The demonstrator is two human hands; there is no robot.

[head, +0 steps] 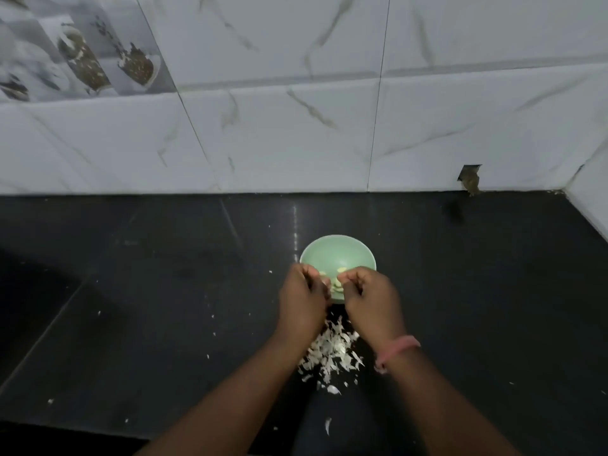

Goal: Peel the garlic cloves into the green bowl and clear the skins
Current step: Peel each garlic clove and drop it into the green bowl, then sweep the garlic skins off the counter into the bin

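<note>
Garlic skins (pixel 330 353): a heap of pale papery flakes lies on the black counter (pixel 493 291), nearest of all, between the two forearms; stray flakes are scattered to the left and toward the near edge.
Left hand (pixel 304 299): fingers curled inward over the near rim of the bowl, seemingly pinching something small; what it holds is hidden behind the knuckles.
Right hand (pixel 370 299): likewise curled, fingertips meeting the left hand's over the bowl; a pink band (pixel 399 348) sits on its wrist. Whether it pinches a clove or a bit of skin, I cannot tell.
Green bowl (pixel 337 255): stands on the counter just beyond the skin heap, partly covered by both hands.
Peeled cloves (pixel 342 269): a few pale pieces show in the bowl's bottom, in the gap between the hands.
Step in hand: by my reading, peeling a clove right above the bowl.
Next move: likely calls for stripping the last skin, letting the bare clove drop into the bowl and the skin fall outside it.
Left to do: the skins are not yet cleared.
Tiled wall (pixel 296 126): white marbled tiles rise behind the counter, farthest back.
</note>
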